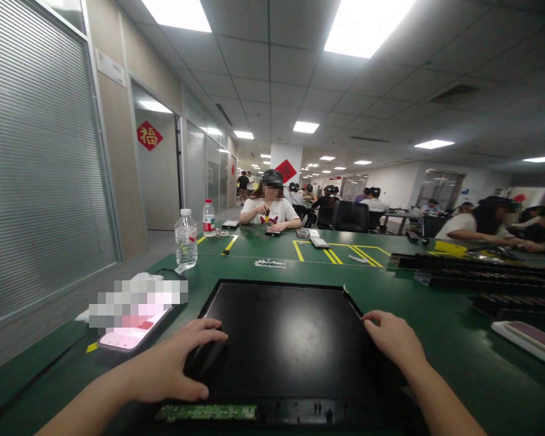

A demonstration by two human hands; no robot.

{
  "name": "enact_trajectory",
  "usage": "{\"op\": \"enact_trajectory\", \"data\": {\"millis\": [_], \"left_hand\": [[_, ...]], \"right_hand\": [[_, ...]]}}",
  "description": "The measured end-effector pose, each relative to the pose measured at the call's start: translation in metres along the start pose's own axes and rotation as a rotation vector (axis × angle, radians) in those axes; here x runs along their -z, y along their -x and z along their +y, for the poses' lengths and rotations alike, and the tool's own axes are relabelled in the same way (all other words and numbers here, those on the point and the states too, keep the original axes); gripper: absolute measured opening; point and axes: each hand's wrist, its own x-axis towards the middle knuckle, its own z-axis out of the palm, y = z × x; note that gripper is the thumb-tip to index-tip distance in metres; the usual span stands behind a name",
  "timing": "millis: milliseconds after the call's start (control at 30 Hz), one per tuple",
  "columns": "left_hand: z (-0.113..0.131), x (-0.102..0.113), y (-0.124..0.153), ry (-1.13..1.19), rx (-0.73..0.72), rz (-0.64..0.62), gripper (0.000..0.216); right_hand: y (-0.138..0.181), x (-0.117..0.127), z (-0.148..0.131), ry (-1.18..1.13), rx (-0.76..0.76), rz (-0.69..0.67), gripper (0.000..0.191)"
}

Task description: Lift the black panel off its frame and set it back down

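Observation:
A dark flat display panel (pixel 281 339) in a black frame lies on the green table in front of me. My left hand (pixel 181 360) is at the panel's left side, thumb and fingers spread apart, the fingertips over its surface. At the right edge, my right hand (pixel 393 336) has its fingers closed around the frame; the undersides of those fingers are hidden. Along the panel's near side runs a green circuit board (pixel 209 413). A small pale tab sticks up at the far right corner.
On the left are a lit phone (pixel 134 330), a clear water bottle (pixel 186 239) and a red-capped bottle (pixel 208 218). Long black strips (pixel 485 275) are stacked at the right, near a pale-edged flat device (pixel 531 342). Across the green table (pixel 249 269) sits a person (pixel 271 212).

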Motion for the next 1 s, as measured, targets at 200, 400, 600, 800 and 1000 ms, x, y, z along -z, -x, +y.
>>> {"op": "enact_trajectory", "data": {"millis": [200,400,600,800,1000], "left_hand": [[-0.005,-0.002,0.0,0.018,-0.026,-0.014,0.072],[-0.002,0.0,0.004,0.037,-0.061,0.002,0.069],[-0.003,0.004,0.004,0.03,0.001,0.076,0.057],[-0.025,-0.007,-0.011,-0.086,0.222,0.357,0.058],[-0.038,-0.008,-0.017,-0.188,0.314,0.392,0.052]], "right_hand": [[0.001,-0.001,-0.001,0.01,-0.004,0.0,0.034],[0.0,-0.001,-0.004,0.004,-0.011,-0.01,0.034],[0.003,-0.001,-0.009,0.014,-0.019,-0.028,0.034],[0.004,0.0,-0.009,-0.02,-0.015,-0.021,0.033],[-0.001,0.003,0.002,-0.15,-0.102,-0.023,0.035]]}}
